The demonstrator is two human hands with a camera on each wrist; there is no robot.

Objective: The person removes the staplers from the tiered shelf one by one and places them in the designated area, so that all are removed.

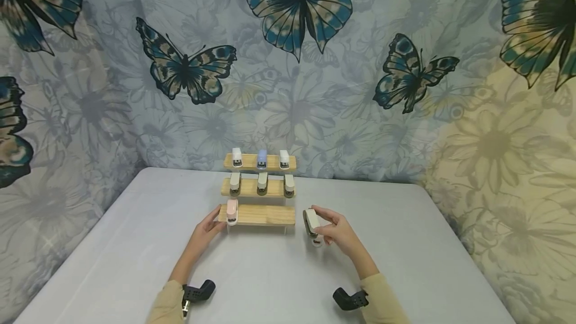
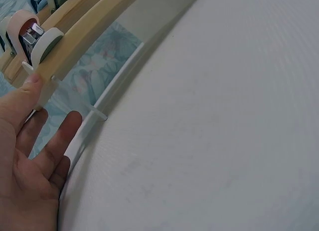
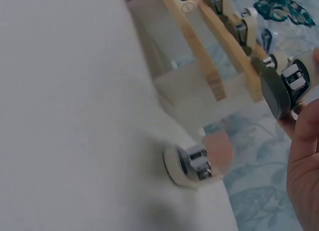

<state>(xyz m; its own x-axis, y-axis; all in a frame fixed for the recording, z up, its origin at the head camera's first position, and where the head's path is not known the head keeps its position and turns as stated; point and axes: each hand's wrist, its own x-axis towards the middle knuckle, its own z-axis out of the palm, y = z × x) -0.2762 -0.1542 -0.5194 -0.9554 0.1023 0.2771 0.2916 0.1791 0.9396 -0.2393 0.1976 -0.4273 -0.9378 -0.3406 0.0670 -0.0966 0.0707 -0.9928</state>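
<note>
My left hand point(image 1: 203, 236) holds the left end of the lowest shelf of a three-tier wooden rack point(image 1: 267, 215). In the left wrist view its thumb lies against the shelf end, beside a pink and white stapler point(image 2: 46, 44), and the other fingers are below. Right of the rack, my right hand point(image 1: 343, 236) grips a cream stapler point(image 1: 312, 220) with a dark green base between thumb and fingers, raised above the table. Under it on the table stands another stapler, pink with a white base point(image 3: 219, 153), mostly hidden by the held one in the head view.
Three cream staplers with dark bases, one of them in the centre point(image 1: 262, 182), stand along the middle shelf. On the top shelf a blue stapler point(image 1: 262, 158) stands between two white ones. Clear supports point(image 1: 285, 230) carry the rack on the white table point(image 1: 387, 244). Butterfly-print cloth hangs behind.
</note>
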